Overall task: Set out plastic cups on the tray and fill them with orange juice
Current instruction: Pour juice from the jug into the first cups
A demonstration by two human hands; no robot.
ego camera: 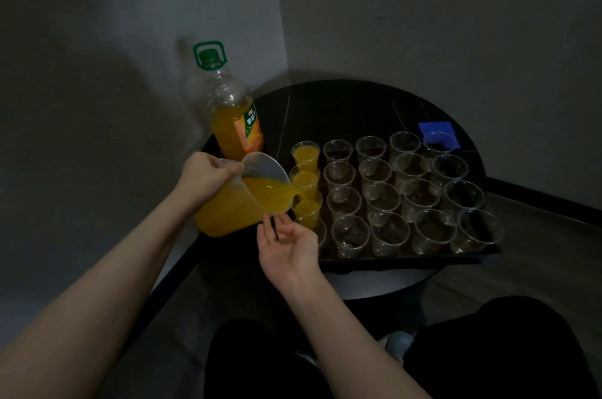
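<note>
A: Left hand point(203, 175)?
B: Fingers gripping measuring jug point(241, 200) handle; tilted, pouring orange juice into third cup point(307, 207) on black tray point(407, 260).
A: Right hand point(288, 245)?
B: Released, palm up, beside jug.
A: Juice bottle point(233, 115) label?
B: Orange-green; lettering unreadable.

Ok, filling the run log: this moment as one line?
left hand tilting juice jug | pouring into left-column cup | right hand open beside

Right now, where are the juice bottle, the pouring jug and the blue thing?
Juice bottle point(236, 134), head view, on its label.
Pouring jug point(228, 213), head view, on its juice-filled wall.
Blue thing point(436, 128), head view, on its top face.
</note>
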